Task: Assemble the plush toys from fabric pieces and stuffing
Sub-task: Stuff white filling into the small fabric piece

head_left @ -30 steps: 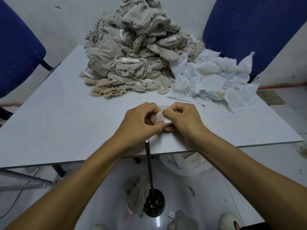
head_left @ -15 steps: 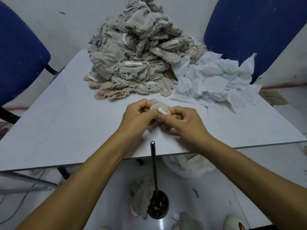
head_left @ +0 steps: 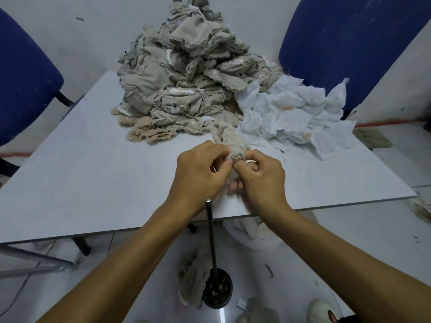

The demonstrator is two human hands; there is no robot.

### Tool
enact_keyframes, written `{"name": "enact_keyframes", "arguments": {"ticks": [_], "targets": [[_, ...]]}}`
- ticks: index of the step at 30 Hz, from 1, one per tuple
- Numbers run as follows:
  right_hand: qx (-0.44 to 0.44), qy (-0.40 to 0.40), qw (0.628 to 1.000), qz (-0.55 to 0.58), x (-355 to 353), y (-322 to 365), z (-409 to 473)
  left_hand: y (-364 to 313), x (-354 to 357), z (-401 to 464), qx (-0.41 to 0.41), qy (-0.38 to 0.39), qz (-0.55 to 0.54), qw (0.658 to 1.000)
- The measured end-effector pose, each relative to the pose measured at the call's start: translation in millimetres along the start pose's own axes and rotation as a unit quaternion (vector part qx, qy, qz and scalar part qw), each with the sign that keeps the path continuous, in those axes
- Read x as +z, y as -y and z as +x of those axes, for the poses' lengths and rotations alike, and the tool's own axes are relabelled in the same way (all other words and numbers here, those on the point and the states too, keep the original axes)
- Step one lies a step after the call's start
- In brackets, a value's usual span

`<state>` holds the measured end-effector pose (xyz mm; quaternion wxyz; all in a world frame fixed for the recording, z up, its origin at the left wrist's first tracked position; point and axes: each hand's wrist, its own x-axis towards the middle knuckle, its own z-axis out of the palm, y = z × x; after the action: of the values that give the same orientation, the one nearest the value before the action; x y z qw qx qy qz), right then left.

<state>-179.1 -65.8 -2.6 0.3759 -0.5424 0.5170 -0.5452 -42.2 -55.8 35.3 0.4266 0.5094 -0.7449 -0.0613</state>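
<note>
Pale tiled floor fills the lower frame, where a round black base (head_left: 217, 290) holds an upright metal rod (head_left: 210, 231); a beige fabric scrap (head_left: 192, 278) lies against it. Above, over the near edge of the grey table (head_left: 77, 173), the left hand (head_left: 200, 171) and right hand (head_left: 261, 177) pinch a small beige plush piece (head_left: 232, 142) between curled fingers at frame centre. Beyond it, upper centre, stands a heap of beige fabric pieces (head_left: 184, 82); white liner sheets (head_left: 293, 113) lie to its right. Blue chairs (head_left: 345, 40) flank the table.
</note>
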Motion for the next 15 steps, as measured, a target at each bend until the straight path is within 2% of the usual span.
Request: {"name": "enact_keyframes", "arguments": {"ticks": [3,7,10,13,15], "targets": [[0.002,-0.011,1.0,-0.026,0,-1,0,1,2,-3,0.002,0.002,-0.008,1.0],[-0.005,-0.083,0.99,-0.11,1,-4,12,-9,14,-17,0.023,0.05,-0.018,0.998],[-0.009,-0.018,0.991,-0.135,4,-2,14,2,7,-10,-0.039,0.054,-0.031,0.997],[0.031,0.042,0.994,-0.093,2,3,19,18,-9,5,-0.105,0.049,-0.158,0.981],[0.092,0.087,0.992,-0.011,-3,5,24,29,-17,10,-0.089,0.13,-0.152,0.976]]}}
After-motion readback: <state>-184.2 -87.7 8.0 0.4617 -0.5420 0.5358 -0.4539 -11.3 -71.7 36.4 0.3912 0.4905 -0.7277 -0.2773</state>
